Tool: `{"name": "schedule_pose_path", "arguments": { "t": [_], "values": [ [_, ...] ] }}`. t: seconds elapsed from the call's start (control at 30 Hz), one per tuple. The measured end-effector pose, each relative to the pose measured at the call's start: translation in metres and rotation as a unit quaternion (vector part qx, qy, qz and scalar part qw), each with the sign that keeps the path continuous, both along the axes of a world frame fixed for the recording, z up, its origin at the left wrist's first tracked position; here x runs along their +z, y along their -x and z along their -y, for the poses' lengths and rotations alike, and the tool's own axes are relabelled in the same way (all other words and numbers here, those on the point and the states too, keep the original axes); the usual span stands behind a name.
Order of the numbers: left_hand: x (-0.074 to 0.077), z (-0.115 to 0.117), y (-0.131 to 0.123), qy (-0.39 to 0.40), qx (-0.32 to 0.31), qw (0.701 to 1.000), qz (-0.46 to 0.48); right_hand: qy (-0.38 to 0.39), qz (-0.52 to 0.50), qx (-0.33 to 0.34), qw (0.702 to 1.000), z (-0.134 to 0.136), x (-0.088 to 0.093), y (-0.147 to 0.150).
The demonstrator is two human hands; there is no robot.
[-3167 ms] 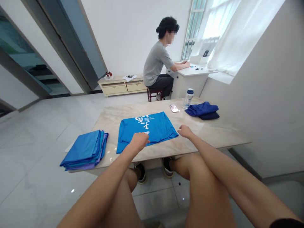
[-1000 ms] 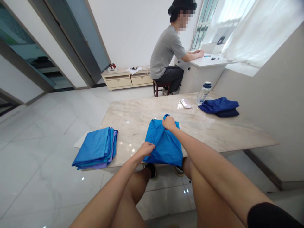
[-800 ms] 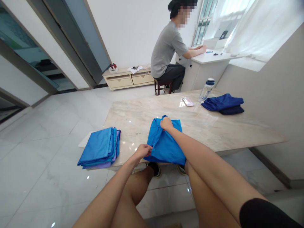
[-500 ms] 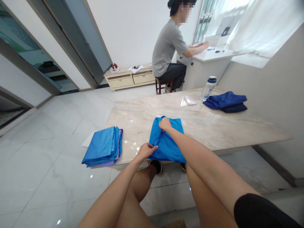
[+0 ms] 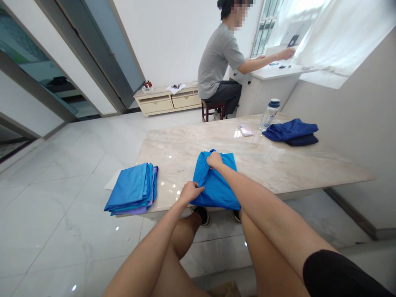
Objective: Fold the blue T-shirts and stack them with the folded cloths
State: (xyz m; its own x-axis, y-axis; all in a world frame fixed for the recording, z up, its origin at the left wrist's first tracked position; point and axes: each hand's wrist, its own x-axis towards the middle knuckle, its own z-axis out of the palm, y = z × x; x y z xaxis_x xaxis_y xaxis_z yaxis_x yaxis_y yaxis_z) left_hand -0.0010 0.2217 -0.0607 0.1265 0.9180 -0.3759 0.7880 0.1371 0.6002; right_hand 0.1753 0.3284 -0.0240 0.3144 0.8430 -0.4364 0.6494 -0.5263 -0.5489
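We log the folded bright-blue fabric garment [image 5: 221,189] at 7 o'clock on the pale marbled tabletop [image 5: 303,165]; right hand [image 5: 214,159], forearm from 4 o'clock, pinches its 12 o'clock fold; left hand [image 5: 190,192] pinches 8 o'clock.

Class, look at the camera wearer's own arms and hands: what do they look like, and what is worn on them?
The left hand and right hand are bare, with no gloves visible. Both forearms are uncovered. Black fabric, perhaps a sleeve, covers the right arm near the picture's lower edge.

Bright blue cloth [image 5: 215,190], folded over, on table [image 5: 177,144]
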Motion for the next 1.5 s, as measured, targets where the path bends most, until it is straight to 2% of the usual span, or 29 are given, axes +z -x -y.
{"name": "schedule_pose_path", "arguments": {
  "t": [0.23,0.4,0.5,0.6,0.73,0.87,0.93,1.0,1.13,1.27,1.37,1.5],
  "values": [
    [0.004,-0.001,0.016,0.018,0.003,0.997,0.081,-0.012,-0.035,0.0,0.999,-0.009,-0.003,0.003],
    [-0.002,-0.005,0.03,0.059,0.046,0.982,0.175,-0.022,-0.105,0.027,0.994,-0.014,0.002,0.011],
    [-0.006,-0.01,0.041,0.048,0.041,0.994,0.092,-0.021,-0.107,0.045,0.993,-0.014,0.007,-0.002],
    [-0.008,-0.014,0.053,0.035,0.023,0.999,0.014,-0.002,-0.075,0.077,0.994,-0.008,0.009,-0.032],
    [-0.006,-0.021,0.06,0.023,-0.001,0.999,-0.037,0.07,-0.052,0.159,0.984,0.015,0.005,-0.07],
    [-0.005,-0.034,0.049,-0.024,-0.006,0.998,-0.063,0.16,-0.092,0.243,0.952,0.041,-0.003,-0.091],
    [-0.005,-0.043,0.037,-0.046,-0.006,0.996,-0.071,0.167,-0.083,0.281,0.941,0.048,-0.007,-0.1],
    [-0.007,-0.053,0.021,-0.062,-0.004,0.995,-0.079,0.137,-0.046,0.298,0.943,0.049,-0.01,-0.11],
    [-0.012,-0.072,-0.013,-0.082,0.004,0.991,-0.102,0.018,0.062,0.277,0.959,0.04,-0.015,-0.129],
    [-0.015,-0.081,-0.038,-0.086,-0.005,0.989,-0.124,-0.067,0.135,0.277,0.949,0.028,-0.021,-0.14],
    [-0.014,-0.078,-0.044,-0.09,-0.024,0.986,-0.137,-0.092,0.166,0.276,0.942,0.018,-0.026,-0.143],
    [-0.011,-0.07,-0.035,-0.09,-0.024,0.982,-0.163,-0.101,0.195,0.256,0.941,0.001,-0.033,-0.141]
  ]
}}
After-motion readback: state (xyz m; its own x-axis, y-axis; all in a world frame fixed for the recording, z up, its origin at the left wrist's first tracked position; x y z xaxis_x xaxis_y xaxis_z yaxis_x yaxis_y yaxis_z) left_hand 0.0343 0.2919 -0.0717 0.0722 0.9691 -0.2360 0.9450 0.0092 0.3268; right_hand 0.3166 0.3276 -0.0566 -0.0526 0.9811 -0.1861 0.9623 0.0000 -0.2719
